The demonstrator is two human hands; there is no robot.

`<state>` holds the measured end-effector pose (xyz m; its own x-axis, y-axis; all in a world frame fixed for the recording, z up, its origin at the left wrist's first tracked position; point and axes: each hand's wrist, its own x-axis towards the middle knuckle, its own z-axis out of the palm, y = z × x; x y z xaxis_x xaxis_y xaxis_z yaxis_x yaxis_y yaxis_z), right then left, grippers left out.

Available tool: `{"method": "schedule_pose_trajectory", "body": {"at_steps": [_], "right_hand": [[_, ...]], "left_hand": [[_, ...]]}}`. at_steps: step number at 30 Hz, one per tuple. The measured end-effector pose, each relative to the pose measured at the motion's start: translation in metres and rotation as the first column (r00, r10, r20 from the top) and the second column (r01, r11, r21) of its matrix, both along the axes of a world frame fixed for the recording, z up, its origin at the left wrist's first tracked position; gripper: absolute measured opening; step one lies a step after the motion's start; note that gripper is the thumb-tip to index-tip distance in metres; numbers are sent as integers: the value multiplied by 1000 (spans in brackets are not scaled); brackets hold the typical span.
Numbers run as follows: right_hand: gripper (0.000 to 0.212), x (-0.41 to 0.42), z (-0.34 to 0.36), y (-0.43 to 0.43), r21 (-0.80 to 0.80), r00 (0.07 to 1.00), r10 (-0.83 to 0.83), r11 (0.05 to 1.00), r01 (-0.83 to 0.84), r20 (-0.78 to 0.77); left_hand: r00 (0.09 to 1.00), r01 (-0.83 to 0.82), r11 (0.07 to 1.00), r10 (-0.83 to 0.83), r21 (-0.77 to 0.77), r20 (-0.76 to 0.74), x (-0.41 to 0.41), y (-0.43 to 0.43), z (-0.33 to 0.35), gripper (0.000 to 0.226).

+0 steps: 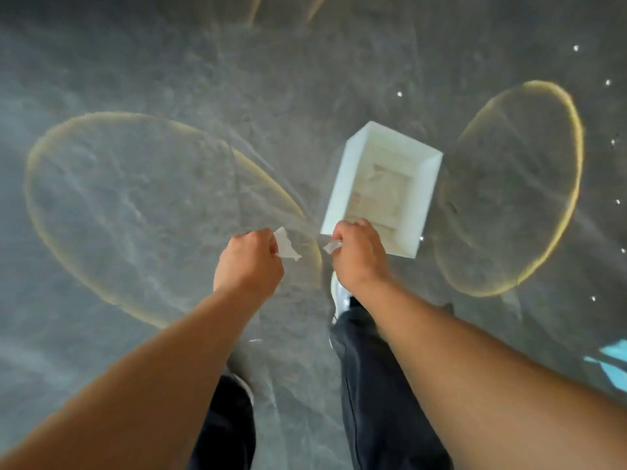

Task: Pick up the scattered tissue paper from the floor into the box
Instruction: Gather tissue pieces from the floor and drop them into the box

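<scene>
— Two bare forearms are seen nearest the lens, reaching down over dark trousers (pixel 380 395) and a white shoe (pixel 340 296) toward the grey floor (pixel 142 198). What is held?

— By the left hand (pixel 249 261), a torn scrap of white tissue paper (pixel 286 245) is pinched between thumb and fingertips. By the right hand (pixel 359 257), a smaller, crumpled white scrap (pixel 331 246) is gripped in curled fingers, just at the near edge of the white box (pixel 342 184).

— So how far along is the job judged to be?

— Well underway, it would seem. Pale sheets are already seen lying inside the open box, and two pieces are held in the air, not yet dropped in. Small white bits (pixel 399 94) are left scattered on the floor beyond and to the right of the box, well apart from it.

— And what cannot be made out?

— Whether those far specks are tissue is too small to tell. Part of the box's near wall is covered by the right hand, and the box's contents are blurred. A light-blue shape (pixel 610 364) is cut off at the right edge and cannot be identified. Two yellow rings (pixel 573 184) marked on the floor are partly hidden by the arms and box.
</scene>
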<state>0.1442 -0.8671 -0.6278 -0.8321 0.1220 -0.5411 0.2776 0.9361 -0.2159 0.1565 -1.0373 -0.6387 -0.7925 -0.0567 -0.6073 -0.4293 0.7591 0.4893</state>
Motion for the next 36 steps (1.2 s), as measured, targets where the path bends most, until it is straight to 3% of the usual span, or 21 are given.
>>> {"method": "schedule_pose_trajectory", "body": {"at_steps": [3,8,14,19,23,27,31,36], "right_hand": [[20,-14,-15,62,7,992,-122,993,122,17],[15,-49,-62,142,6,981,-186,983,186,53],[26,-84,-127,192,-68,982,-178,981,183,63],[57,-89,-147,220,-44,943,-232,967,249,237],[57,-89,-124,230,-31,920,-257,960,278,296],[51,-101,-81,203,-13,935,-132,989,144,330],[43,-125,-36,139,-45,933,1,999,16,359],[34,-144,-4,26,-104,955,193,979,-173,226]], "left_hand": [[998,55,998,-55,9,11,-25,59,-12,18],[996,79,997,-78,-10,50,-67,150,-49,15],[986,-16,1000,12,23,167,-116,230,-119,18],[966,44,997,-60,69,252,-132,254,-146,77],[970,44,999,-48,19,238,-133,238,-125,73],[970,20,1000,-17,-13,241,-127,190,-85,62],[972,-6,997,23,-74,234,-120,121,-52,50],[973,-134,982,156,-132,170,-121,15,-35,49]]}}
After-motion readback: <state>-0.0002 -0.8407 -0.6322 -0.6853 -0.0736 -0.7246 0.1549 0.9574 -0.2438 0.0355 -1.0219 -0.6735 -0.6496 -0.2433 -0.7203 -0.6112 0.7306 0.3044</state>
